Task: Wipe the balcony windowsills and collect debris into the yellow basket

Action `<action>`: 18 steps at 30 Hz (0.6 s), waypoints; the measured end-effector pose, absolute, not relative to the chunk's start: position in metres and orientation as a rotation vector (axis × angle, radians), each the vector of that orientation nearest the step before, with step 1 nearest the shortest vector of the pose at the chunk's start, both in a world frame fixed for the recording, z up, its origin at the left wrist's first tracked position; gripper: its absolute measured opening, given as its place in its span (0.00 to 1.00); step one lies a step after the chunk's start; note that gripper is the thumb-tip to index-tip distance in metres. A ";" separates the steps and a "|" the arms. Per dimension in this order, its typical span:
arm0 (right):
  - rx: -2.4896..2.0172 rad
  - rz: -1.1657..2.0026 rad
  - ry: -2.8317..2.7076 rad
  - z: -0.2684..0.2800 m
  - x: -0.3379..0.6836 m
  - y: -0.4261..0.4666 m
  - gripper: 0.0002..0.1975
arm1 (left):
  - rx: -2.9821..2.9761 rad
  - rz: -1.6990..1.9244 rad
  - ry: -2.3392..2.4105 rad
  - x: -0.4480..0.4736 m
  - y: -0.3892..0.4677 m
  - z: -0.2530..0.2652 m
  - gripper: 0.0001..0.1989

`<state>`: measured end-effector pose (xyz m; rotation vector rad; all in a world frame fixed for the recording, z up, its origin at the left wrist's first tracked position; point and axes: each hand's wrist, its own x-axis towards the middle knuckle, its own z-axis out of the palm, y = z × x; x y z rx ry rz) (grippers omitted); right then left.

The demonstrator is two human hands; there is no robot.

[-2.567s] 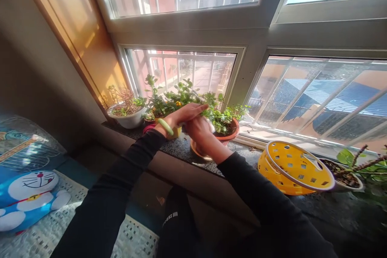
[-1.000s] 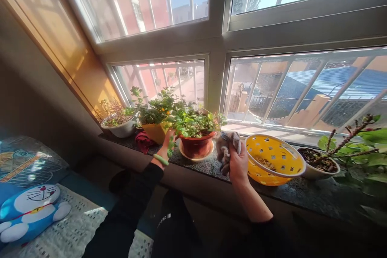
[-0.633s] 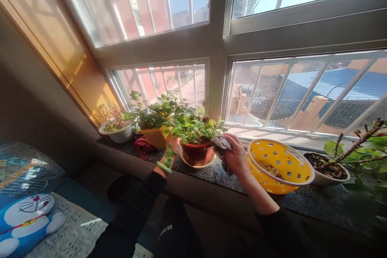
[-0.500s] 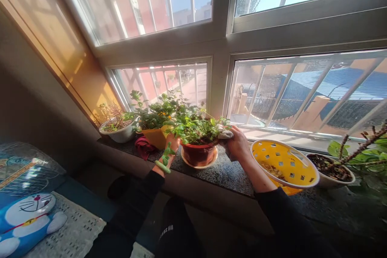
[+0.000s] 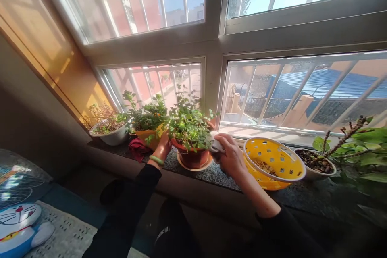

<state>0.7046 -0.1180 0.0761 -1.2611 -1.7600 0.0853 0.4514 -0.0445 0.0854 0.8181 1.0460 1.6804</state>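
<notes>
A reddish-brown flowerpot [image 5: 193,159] with a leafy green plant [image 5: 189,127] stands on a pale saucer [image 5: 208,165] on the sill, its rim tilted a little towards me. My left hand [image 5: 163,147], with a green bangle [image 5: 156,160] at the wrist, grips the pot's left side; leaves and pot hide some fingertips. On the opposite side, my right hand [image 5: 232,155] is closed around a greyish-white cloth [image 5: 215,143], which lies against the pot's right side just below the rim.
Left of the pot are a yellow planter [image 5: 146,136], dark red cloth [image 5: 139,149] and white pot [image 5: 112,135]. A yellow perforated basket [image 5: 273,163] and another potted plant [image 5: 316,163] stand to the right. Barred windows [image 5: 302,92] rise behind the stone sill [image 5: 225,177].
The flowerpot has tilted towards me, showing more of its back rim. My right hand and the cloth have moved lower. A sprig no longer hangs over my left wrist. The view has shifted slightly right.
</notes>
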 end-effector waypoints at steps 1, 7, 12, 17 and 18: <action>-1.267 0.071 -1.774 0.078 0.704 -0.120 0.23 | 0.802 1.667 1.050 0.456 -0.050 0.080 0.14; -1.233 0.031 -1.825 0.079 0.707 -0.112 0.23 | 0.877 1.721 1.000 0.476 -0.080 0.062 0.13; -1.192 0.089 -1.758 0.077 0.712 -0.094 0.21 | 0.949 1.829 1.026 0.484 -0.075 0.063 0.09; -1.184 0.183 -1.611 0.073 0.719 -0.079 0.18 | 1.139 1.896 1.093 0.469 -0.055 0.058 0.13; -1.167 0.208 -1.563 0.072 0.721 -0.079 0.18 | 1.210 1.863 1.131 0.463 -0.051 0.057 0.14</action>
